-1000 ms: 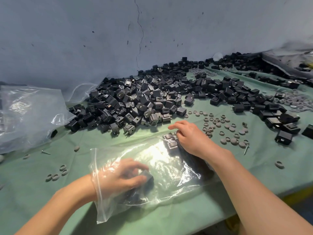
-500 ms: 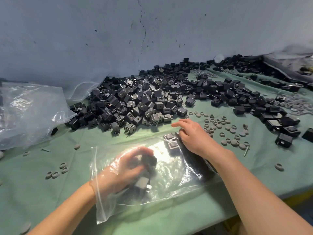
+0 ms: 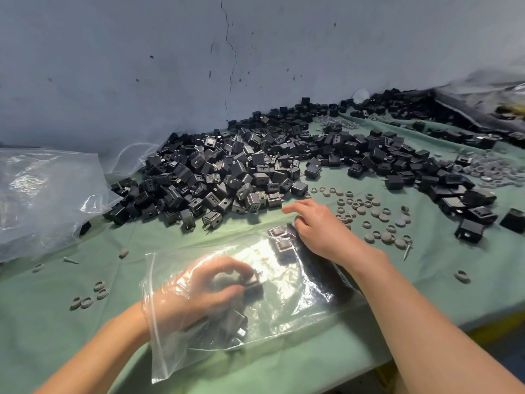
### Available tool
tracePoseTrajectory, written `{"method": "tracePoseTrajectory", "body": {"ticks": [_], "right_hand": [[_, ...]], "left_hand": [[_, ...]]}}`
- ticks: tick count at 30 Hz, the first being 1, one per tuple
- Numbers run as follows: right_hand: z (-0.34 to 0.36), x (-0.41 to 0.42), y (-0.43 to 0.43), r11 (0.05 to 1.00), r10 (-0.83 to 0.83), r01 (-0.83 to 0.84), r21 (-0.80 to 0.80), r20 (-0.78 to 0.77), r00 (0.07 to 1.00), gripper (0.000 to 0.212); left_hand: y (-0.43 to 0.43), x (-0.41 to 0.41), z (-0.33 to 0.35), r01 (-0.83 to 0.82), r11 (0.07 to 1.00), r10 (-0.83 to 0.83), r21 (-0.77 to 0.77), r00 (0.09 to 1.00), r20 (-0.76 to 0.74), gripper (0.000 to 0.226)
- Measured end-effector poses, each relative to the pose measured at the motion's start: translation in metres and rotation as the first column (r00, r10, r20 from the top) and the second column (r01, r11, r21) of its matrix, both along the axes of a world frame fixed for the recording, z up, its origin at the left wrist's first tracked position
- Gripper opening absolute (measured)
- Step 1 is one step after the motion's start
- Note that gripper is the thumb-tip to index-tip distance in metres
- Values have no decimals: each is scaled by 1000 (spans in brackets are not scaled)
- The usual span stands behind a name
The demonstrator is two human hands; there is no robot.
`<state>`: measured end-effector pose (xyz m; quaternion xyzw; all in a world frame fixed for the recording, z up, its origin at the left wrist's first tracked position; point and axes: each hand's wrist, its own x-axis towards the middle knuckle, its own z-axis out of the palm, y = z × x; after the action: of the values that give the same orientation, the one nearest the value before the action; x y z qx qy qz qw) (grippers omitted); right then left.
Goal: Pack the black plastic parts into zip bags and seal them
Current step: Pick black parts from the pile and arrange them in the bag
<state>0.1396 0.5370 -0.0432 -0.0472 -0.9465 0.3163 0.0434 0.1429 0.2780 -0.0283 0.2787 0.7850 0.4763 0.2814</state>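
Left hand (image 3: 199,291), inside zip bag (image 3: 301,317) on tabletop (image 3: 443,260), pinches black part (image 3: 252,281); right hand (image 3: 321,231), fingers loosely spread, rests on bag's far end. Best: seat part flat beside packed parts (image 3: 281,247), seemingly in row under glare.

Around the zip bag (image 3: 298,302), a heap of black parts (image 3: 227,172) walled off 10 to 2 o'clock, crumpled clear plastic (image 3: 42,194) crowded 9 o'clock, and bare worktop (image 3: 42,336) lay open at 8 o'clock.
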Motion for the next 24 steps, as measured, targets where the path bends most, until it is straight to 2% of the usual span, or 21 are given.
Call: {"method": "tracePoseTrajectory", "body": {"ticks": [2,4,7,12,18,24], "right_hand": [[0,0,2,1000,-7,7,-20,-10,1000,40],[0,0,5,999,-21,20,-37,-34,999,41],[-2,-1,8,998,-43,40,-52,-49,998,41],[-4,-2,10,996,-55,51,-66,-57,997,42],[-3,-2,9,998,-46,44,-44,-47,998,41],[-2,2,3,999,-33,31,-28,-49,998,42]], "left_hand": [[13,-1,0,-27,996,4,-87,967,-256,26],[21,-3,0,-5,982,-70,-191,921,-383,25],[29,-10,0,37,959,-150,-281,908,-392,24],[41,-17,-7,40,958,-152,-284,912,-381,24],[53,-17,-14,2,981,-78,-194,918,-388,20],[52,-12,-5,-51,963,-66,-265,907,-416,13]]}}
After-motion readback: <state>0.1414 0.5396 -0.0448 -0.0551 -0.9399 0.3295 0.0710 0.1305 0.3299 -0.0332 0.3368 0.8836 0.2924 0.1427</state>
